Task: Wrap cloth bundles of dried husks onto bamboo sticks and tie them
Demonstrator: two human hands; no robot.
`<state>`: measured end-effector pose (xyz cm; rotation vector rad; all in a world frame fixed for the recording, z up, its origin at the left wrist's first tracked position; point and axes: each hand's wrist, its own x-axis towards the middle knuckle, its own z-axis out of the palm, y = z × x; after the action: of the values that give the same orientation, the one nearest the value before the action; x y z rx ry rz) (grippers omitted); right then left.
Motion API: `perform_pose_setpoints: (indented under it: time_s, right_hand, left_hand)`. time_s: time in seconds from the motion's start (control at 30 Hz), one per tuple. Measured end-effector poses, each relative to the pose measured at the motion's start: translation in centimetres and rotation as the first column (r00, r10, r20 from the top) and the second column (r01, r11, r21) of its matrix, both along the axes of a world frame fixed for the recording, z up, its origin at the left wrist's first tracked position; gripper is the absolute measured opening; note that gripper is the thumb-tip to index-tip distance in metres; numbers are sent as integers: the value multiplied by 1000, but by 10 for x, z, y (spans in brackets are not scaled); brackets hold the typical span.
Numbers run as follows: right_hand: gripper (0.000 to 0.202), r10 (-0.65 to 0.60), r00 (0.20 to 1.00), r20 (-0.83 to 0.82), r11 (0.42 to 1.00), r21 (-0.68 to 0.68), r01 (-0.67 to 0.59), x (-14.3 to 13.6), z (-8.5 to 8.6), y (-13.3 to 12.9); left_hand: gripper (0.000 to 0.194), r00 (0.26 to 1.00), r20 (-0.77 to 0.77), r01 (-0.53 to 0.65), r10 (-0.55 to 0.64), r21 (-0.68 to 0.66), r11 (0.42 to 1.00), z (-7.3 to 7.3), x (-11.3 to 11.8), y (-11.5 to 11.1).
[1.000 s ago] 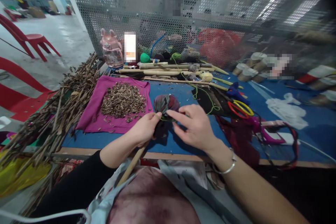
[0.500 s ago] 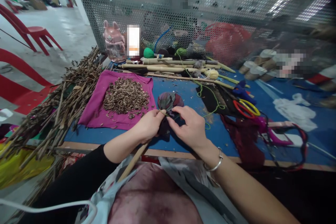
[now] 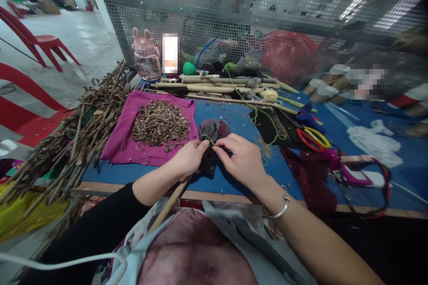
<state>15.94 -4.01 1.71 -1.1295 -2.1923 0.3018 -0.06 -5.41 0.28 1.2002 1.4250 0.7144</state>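
A dark, patterned cloth bundle (image 3: pixel 216 129), rounded at the top, stands at the table's front with its gathered tail (image 3: pixel 207 162) hanging below. My left hand (image 3: pixel 192 158) is closed on the bundle's neck, thumb pressed on top. Around that neck runs green yarn (image 3: pixel 207 137). Thumb and forefinger of my right hand (image 3: pixel 239 156) are pinched together on the yarn, just right of the neck. Below my left hand a wooden stick (image 3: pixel 169 207) slants down to my lap; its upper end is hidden.
Dried plant bits (image 3: pixel 160 122) lie heaped on a magenta cloth (image 3: pixel 115 147). Dry branches (image 3: pixel 80 129) pile up at the left. Bamboo sticks (image 3: pixel 207 87) and yarn balls line the back, before a perforated metal screen (image 3: pixel 187 0). Scissors (image 3: pixel 312 138) with red and yellow handles lie right.
My right hand has turned slightly and its fingers have closed into a pinch beside the neck. The bundle has shifted a little left, and the green yarn shows more clearly across it.
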Motion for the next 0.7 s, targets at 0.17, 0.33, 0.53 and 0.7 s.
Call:
perform_pose_setpoints:
  time_s: [0.17,0.33,0.53,0.7]
  right_hand:
    - [16,51,915,-400,949,-267,-169,5,6,-10]
    - [20,31,896,-443,915,-348,-204,14,38,-3]
    - [18,100,986,-130,994,-36,-105,23,61,61]
    - [21,-7,982,-188,967,-250,-41,25,28,85]
  left_hand:
    - [28,997,81,17,-15,-24,1000,-3,-3,1]
    - [26,990,111,84,-88,42,996,4,0,-7]
    - [31,978,87,184,-189,58,981,26,14,-24]
    - [30,965,213,172,-156,-61,983,26,17,-28]
